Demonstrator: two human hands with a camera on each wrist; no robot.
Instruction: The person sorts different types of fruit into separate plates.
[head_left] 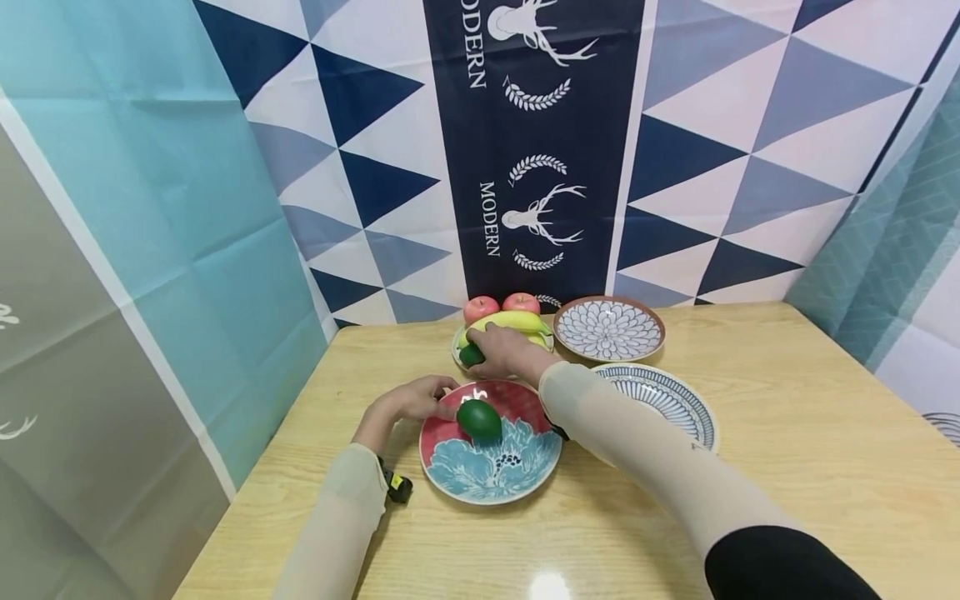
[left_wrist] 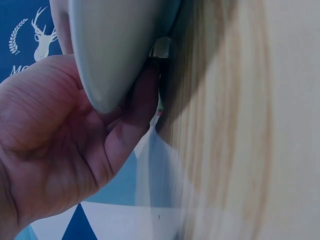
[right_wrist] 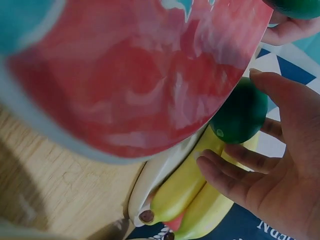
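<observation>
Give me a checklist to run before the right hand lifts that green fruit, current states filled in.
1. Left hand holding the red-and-blue plate by its rim: ok.
2. Plate level: cannot tell; the left hand reaches under its edge.
3. Right hand around the far green fruit: ok.
4. Grip firm enough to lift: cannot tell.
5. Right hand clear of bananas: cannot tell; they overlap in view.
6. Bare plate space beside the near green fruit: ok.

Bright head view, white glare on the table [head_left: 772,417], dimmer wrist views, shadow under the plate [head_left: 495,479], near rim softly blurred
</observation>
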